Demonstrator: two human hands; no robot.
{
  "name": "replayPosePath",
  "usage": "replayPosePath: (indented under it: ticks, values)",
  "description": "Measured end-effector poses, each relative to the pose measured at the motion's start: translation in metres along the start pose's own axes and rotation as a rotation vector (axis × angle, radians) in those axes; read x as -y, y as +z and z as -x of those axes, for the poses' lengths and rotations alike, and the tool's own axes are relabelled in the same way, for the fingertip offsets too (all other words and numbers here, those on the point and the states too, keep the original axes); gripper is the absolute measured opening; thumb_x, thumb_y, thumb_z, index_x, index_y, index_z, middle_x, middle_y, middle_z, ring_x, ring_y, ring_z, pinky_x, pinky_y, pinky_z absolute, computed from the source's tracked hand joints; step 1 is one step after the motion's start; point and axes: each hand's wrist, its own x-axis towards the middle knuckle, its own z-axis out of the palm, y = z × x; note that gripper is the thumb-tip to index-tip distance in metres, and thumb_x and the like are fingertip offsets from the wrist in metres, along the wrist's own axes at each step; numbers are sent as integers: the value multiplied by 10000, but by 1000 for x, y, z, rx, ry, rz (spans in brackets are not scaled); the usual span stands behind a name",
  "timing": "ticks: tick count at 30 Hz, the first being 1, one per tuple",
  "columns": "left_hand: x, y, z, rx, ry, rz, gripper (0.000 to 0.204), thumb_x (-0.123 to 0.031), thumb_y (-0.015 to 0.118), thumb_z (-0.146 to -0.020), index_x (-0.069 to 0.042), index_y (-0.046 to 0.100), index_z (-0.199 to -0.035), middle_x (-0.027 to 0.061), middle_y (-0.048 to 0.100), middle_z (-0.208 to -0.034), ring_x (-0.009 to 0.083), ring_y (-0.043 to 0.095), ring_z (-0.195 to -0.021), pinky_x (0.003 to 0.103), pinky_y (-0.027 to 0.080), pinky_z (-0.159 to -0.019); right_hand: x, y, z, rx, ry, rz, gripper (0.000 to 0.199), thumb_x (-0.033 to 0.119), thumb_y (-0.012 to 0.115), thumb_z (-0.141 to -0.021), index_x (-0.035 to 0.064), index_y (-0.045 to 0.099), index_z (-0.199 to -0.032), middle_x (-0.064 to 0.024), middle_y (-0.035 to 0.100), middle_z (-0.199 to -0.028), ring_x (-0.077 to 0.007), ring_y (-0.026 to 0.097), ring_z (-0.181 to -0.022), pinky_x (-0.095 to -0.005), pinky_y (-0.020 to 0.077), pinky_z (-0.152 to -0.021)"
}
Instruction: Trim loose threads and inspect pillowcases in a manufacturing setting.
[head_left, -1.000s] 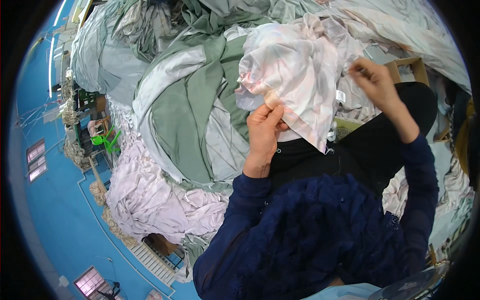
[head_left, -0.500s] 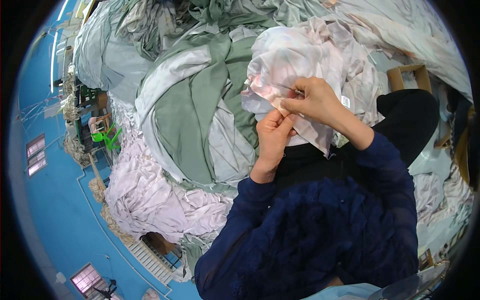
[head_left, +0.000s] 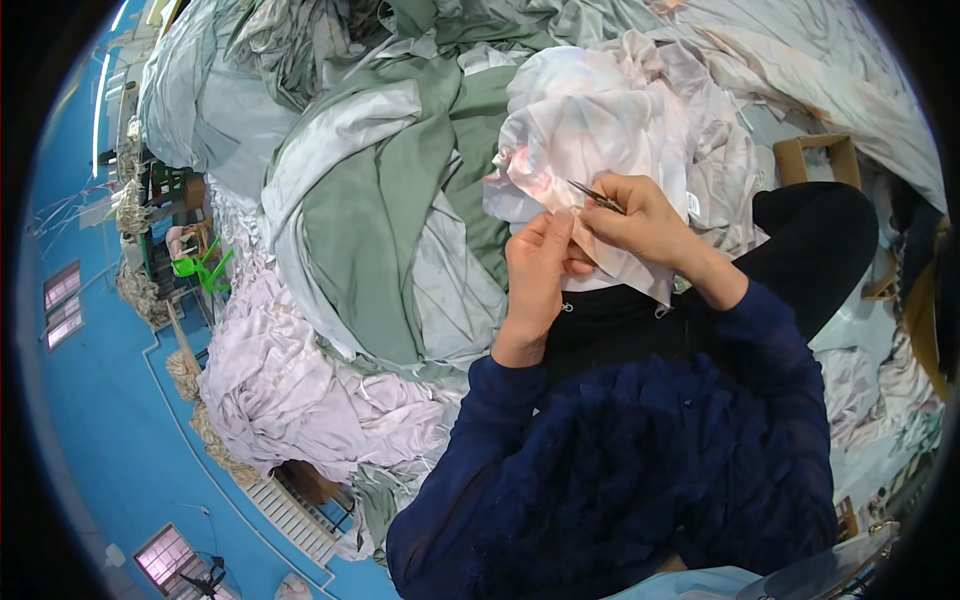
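Observation:
A pale pink and white patterned cloth (head_left: 600, 115) lies bunched over my lap and reaches away from me. My left hand (head_left: 540, 262) pinches the near edge of this cloth between thumb and fingers. Close to its right, my right hand (head_left: 640, 218) is closed around small dark metal thread snips (head_left: 597, 197). The pointed tips of the snips aim to the upper left, over the cloth. My right thumb and fingers also rest against the cloth. Whether the blades are apart cannot be made out clearly.
A green and white heap of fabric (head_left: 380, 220) lies to my left, with a pale lilac pile (head_left: 310, 390) nearer. An open cardboard box (head_left: 818, 160) stands at the right, beyond my knee. A green plastic chair (head_left: 205, 266) is at far left on the blue floor.
My hands have drawn slightly apart. The right hand has shifted a little right and down, and the snips show more plainly. The left hand has moved slightly along the cloth edge.

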Motion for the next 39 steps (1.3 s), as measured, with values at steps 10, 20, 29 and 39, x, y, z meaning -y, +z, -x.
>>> replayPosePath:
  ticks: [10,20,29,39]
  values:
    - [6,4,-12,-15,102,15,155,-117,591,-946,6,680,-975,21,670,-775,59,587,-614,190,459,-534,15,-5,23,-29,46,-300,97,102,588,-912,39,566,-842,42,499,-633,-23,420,-527,-189,317,-487]
    - [11,1,-14,3,117,-1,128,-106,602,-934,-4,675,-953,22,672,-776,61,595,-621,185,457,-533,12,1,18,-118,-299,-64,102,96,548,-933,24,528,-863,-7,547,-743,-52,482,-557,-197,381,-521]
    - [11,-3,-14,-19,116,79,138,-115,605,-939,7,656,-900,42,664,-755,88,601,-581,200,471,-519,9,-17,27,51,-164,9,133,144,549,-934,45,516,-852,18,512,-640,-38,450,-506,-188,350,-469]
    - [6,2,-22,-76,97,70,126,-102,594,-942,-11,629,-863,3,625,-749,74,573,-599,211,452,-514,43,-116,82,-265,-113,-34,156,142,574,-919,50,479,-835,-2,501,-624,-38,408,-443,-180,291,-402]
